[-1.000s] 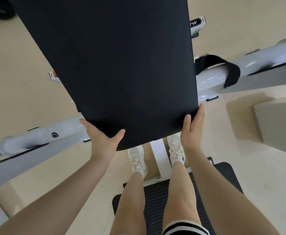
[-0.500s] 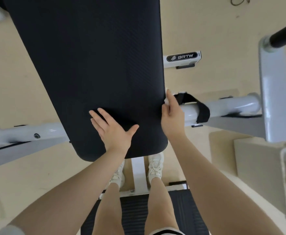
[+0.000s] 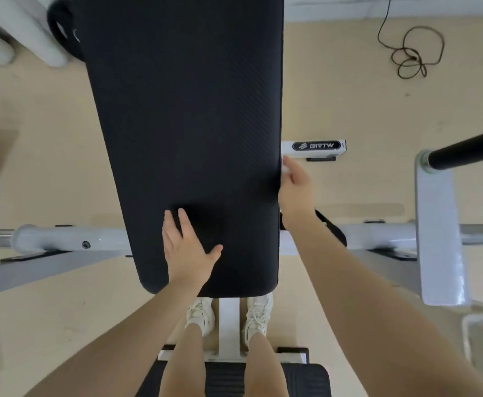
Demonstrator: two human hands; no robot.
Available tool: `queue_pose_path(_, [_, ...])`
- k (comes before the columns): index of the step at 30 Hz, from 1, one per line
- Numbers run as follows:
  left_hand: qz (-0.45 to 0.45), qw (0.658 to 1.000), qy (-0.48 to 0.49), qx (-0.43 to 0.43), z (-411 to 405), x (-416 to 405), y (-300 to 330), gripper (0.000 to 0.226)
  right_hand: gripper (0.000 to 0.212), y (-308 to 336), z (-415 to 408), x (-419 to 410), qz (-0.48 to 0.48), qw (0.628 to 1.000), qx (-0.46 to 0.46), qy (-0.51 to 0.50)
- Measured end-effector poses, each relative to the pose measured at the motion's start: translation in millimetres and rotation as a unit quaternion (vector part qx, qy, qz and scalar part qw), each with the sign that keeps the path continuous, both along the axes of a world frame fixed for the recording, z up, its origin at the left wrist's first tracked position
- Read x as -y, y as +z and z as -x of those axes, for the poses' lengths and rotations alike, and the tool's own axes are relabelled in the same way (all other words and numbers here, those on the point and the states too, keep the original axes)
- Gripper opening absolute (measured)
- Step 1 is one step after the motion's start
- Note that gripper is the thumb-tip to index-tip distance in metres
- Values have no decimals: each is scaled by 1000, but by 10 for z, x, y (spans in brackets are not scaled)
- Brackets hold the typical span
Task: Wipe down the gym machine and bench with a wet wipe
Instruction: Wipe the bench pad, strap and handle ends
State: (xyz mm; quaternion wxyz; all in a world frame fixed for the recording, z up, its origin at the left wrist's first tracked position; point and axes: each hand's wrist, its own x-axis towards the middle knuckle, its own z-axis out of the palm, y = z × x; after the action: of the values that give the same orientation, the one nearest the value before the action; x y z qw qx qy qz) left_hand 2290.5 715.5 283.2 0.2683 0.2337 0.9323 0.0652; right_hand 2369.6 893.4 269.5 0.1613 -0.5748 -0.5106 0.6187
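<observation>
The right hand (image 3: 294,190), pinching a small white wet wipe (image 3: 286,167), has advanced up the right edge of the long black padded bench (image 3: 183,124) at frame centre; edge wiping progresses. The left hand (image 3: 187,247) stays spread flat on the pad.

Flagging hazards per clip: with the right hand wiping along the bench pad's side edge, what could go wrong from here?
1. The wet wipe is barely visible in the right hand; it could slip from the grip.
2. The left hand lies flat on the black bench pad; leaning on it may shift the pad.
3. The black strap near the right wrist could snag.
</observation>
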Motion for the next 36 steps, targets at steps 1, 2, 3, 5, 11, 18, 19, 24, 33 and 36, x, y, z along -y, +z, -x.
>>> queue_pose_path(1, [-13, 1000, -25, -15, 30, -65, 50, 101, 41, 111, 72, -123, 4, 1000, -13, -5])
queue_pose_path(2, [-28, 998, -55, -29, 75, -141, 108, 100, 41, 220, 119, -209, 9, 1000, -26, -4])
queue_pose_path(3, [-44, 994, -87, -41, 134, -228, 171, 99, 41, 290, 144, -254, 16, 999, -40, 2])
queue_pose_path(5, [-59, 986, -146, -53, 277, -414, 310, 94, 41, 344, 129, -225, 26, 998, -48, 18])
queue_pose_path(11, [-94, 959, -261, -61, 767, -949, 654, 84, 44, 471, 44, -30, 154, 988, -10, -26])
queue_pose_path(18, [-129, 903, -395, -113, 1422, -1786, 961, 82, 65, 767, 638, -644, 187, 970, -81, -135])
queue_pose_path(19, [-147, 896, -399, -126, 1553, -1939, 1038, 82, 64, 839, 760, -819, 177, 971, -87, -132])
queue_pose_path(24, [-158, 897, -368, -188, 2205, -2657, 1410, 93, 62, 1249, 1344, -1656, 94, 985, -125, -70])
queue_pose_path(33, [-44, 891, -395, -220, 2569, -3175, 1496, 129, 66, 1337, 1562, -2108, 5, 993, -113, 36])
queue_pose_path(36, [-42, 891, -393, -222, 2561, -3185, 1522, 129, 55, 1236, 1377, -1923, 49, 994, -99, 18])
